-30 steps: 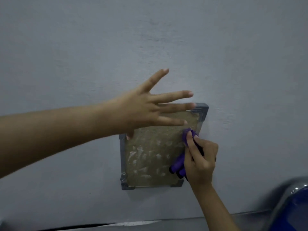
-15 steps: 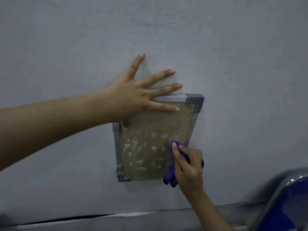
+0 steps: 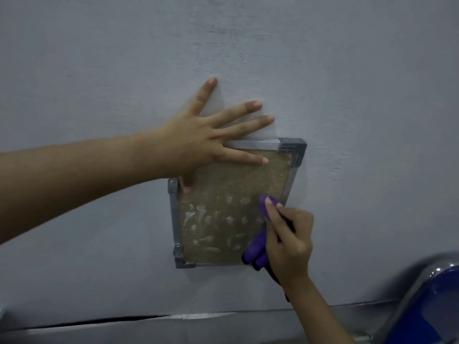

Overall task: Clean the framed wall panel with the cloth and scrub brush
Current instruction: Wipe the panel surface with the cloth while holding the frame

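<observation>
A small framed panel [image 3: 173, 219] with a grey metal frame hangs on the grey wall; its brownish face [image 3: 223, 194] carries several whitish smears in the lower half. My left hand [image 3: 198, 142] lies flat with fingers spread across the panel's top left corner and the wall above it. My right hand [image 3: 288, 239] grips a purple scrub brush [image 3: 253, 252] and holds it against the panel's right side, index finger stretched along the brush's top. No cloth is in view.
The grey wall [image 3: 248, 45] fills most of the view. A ledge or seam [image 3: 173, 319] runs along the bottom. A blue object with a shiny metal rim [image 3: 427, 301] sits at the bottom right corner.
My left hand moved up and left onto the panel's top corner and the wall. My right hand slid the brush from the panel's upper right down its right side.
</observation>
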Demonstrator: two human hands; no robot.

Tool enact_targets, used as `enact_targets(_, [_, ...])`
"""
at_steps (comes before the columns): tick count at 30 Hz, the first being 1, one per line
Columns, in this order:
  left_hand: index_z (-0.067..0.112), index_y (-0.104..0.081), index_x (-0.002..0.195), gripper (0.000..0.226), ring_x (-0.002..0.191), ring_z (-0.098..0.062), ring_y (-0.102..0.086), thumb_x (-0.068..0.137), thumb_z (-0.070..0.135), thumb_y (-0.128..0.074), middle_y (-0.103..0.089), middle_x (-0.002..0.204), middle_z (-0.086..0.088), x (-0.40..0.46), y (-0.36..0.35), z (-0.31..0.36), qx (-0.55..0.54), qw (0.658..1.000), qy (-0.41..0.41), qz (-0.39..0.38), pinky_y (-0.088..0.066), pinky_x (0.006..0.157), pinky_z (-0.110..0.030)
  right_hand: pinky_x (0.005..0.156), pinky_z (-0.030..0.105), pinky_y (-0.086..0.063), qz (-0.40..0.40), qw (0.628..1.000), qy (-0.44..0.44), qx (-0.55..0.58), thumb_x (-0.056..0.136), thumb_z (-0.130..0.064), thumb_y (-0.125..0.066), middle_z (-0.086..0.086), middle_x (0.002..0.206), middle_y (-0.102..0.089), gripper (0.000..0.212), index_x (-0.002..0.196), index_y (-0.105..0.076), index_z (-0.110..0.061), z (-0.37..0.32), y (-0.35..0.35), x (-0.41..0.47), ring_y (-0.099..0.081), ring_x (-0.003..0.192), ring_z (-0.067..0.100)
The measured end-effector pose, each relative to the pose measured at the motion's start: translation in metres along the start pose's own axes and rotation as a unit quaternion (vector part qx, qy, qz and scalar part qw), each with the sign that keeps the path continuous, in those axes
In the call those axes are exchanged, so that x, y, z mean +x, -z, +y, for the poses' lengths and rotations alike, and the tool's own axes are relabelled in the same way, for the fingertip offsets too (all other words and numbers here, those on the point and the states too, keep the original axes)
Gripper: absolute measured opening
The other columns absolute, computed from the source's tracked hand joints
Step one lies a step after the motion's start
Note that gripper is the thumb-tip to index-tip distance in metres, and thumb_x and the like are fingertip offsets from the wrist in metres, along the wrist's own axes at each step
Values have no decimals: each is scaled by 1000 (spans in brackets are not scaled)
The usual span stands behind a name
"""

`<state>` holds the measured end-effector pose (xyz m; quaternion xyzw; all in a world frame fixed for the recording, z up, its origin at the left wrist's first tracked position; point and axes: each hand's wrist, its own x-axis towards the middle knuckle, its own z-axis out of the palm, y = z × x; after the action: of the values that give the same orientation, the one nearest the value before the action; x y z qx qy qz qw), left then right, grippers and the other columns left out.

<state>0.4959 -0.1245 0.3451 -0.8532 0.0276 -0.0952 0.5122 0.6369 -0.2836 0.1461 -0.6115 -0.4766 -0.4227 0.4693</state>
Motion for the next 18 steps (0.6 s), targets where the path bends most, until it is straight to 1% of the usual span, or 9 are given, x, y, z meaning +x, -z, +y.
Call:
enact_targets(2, [43,35,138,145,140,-33,25,56,41,-85,36,150,-14,-1,-1,0,6,1000,4,6,6,102,-72,71,31,-46,25,1000,-5,-10,87,3,-65,4,98,-50,30,117,-63,0,4,-6,7,-50,86,22])
enact_targets(4, [44,34,138,134,140,-32,27,67,25,-78,36,150,-14,0,-3,0,-12,1000,2,15,10,102,-71,72,31,-44,-1,999,37,-30,89,2,-60,6,99,-49,29,118,-60,0,6,-9,-3,-49,84,25])
enact_targets(5, [45,33,138,130,141,-30,28,69,21,-74,37,150,-13,0,-3,-1,-29,999,-1,18,13,101,-70,73,31,-43,-30,998,53,-34,88,3,-58,6,100,-50,31,119,-58,-1,7,-9,-13,-49,83,26])
enact_targets(7, [46,32,138,137,141,-29,27,61,31,-80,37,150,-11,1,-4,-3,-45,999,-1,14,17,100,-69,74,31,-43,-84,994,65,-37,81,8,-62,7,100,-53,40,120,-57,-1,11,-4,-32,-49,83,26])
enact_targets(9, [47,28,140,142,142,-29,24,53,36,-84,33,152,-10,1,-3,-3,-51,998,-4,20,17,101,-69,76,29,-43,-108,992,61,-30,75,11,-66,6,100,-54,47,120,-58,-2,13,2,-39,-47,85,24])
enact_targets(10, [47,26,141,142,143,-29,23,53,35,-85,31,153,-10,1,-4,-3,-54,998,-4,26,16,101,-69,77,27,-42,-101,993,56,-23,76,11,-66,5,101,-52,47,120,-59,-3,13,4,-36,-47,85,23])
enact_targets(14, [48,23,142,142,144,-28,21,51,36,-85,29,154,-9,-1,-4,-3,-61,998,-4,29,20,99,-67,76,27,-39,-20,999,30,-32,86,5,-61,5,97,-48,34,119,-61,-1,15,-1,-19,-47,84,21])
enact_targets(16, [46,25,141,147,144,-30,20,45,45,-86,28,154,-10,1,-3,-2,-49,999,-3,24,17,99,-68,74,29,-39,-35,998,38,-43,85,5,-59,5,98,-47,34,119,-60,-1,15,-5,-27,-47,84,23])
enact_targets(18, [46,28,141,150,143,-30,22,42,50,-86,31,153,-11,2,-3,-2,-44,999,0,18,16,99,-69,73,31,-42,-86,994,49,-41,81,5,-60,6,102,-46,41,121,-56,-2,13,-6,-44,-46,85,24])
